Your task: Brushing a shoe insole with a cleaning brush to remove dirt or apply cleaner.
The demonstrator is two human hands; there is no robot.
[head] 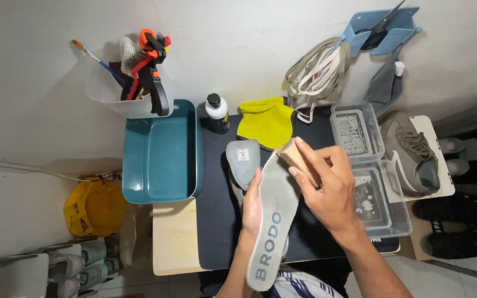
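The left hand point(251, 203) is wrapped around the edge of a grey shoe insole point(271, 221), holding it tilted above the dark work mat point(219, 209). The right hand point(327, 190) pinches a small tan block point(292, 153), perhaps a sponge or eraser, pressed against the insole's upper end. Just behind lies a second grey insole point(243, 161), beside a yellow cloth point(266, 121) and a black-capped bottle point(217, 113). A teal basin point(161, 152) sits to the left; clear plastic trays point(360, 160) and a grey sneaker point(412, 157) to the right.
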